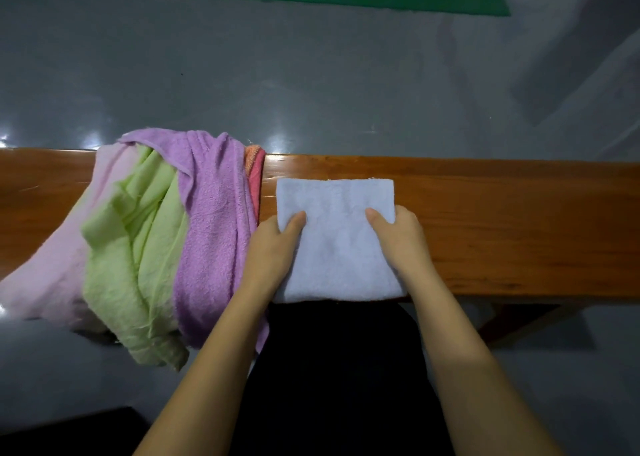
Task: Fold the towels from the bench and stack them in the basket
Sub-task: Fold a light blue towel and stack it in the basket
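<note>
Now both hands are gripping | left hand and right hand pinching side edges of folded pale-blue terry towel | towel lying on brown wooden worktop | lilac terry towel lying beside it

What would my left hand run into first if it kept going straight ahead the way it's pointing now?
The left hand grips the folded white towel at its left edge and points up and slightly right. Going straight on, it would likely slide over that towel first, then bare bench beyond it.

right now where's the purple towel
In the head view, the purple towel is draped over the bench, left of centre, between the green towel and the left hand.
</note>
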### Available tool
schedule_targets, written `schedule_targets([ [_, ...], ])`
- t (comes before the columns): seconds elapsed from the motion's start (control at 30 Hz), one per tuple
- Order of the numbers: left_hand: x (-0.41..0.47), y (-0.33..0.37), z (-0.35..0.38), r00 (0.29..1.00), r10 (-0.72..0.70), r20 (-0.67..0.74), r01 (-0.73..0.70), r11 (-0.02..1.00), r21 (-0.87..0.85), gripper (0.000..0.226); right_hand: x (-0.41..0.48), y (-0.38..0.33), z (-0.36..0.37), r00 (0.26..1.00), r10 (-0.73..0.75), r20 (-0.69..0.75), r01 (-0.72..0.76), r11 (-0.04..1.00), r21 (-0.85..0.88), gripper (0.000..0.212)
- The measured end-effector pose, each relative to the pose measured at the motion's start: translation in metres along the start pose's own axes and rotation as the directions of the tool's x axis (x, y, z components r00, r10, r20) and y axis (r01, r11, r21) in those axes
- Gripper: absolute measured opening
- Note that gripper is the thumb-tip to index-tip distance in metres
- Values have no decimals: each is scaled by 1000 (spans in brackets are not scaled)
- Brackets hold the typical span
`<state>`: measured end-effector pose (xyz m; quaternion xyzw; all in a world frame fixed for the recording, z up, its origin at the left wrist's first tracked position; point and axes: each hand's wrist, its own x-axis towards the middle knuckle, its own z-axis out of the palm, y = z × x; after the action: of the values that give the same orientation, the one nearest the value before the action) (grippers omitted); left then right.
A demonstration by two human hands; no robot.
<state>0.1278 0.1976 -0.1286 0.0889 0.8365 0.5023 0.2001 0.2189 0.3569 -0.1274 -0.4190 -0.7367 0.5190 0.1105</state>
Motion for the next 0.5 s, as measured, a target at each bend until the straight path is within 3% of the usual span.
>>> schedule_targets([
  [0.13,-9,17,4,995,100,26,-98,993,-60,14,-19,0,-15,990,-113,-86,121,988,93,12],
  [0.27,-26,46,17,970,223,91,-217,973,-74,17,-41,-1,-51,961,-173,-214,202,972,122,9],
  [0.5,-84,104,50,862,429,272,-404,903,-144,28,-91,8,-136,882,-201,-426,275,954,119,9],
])
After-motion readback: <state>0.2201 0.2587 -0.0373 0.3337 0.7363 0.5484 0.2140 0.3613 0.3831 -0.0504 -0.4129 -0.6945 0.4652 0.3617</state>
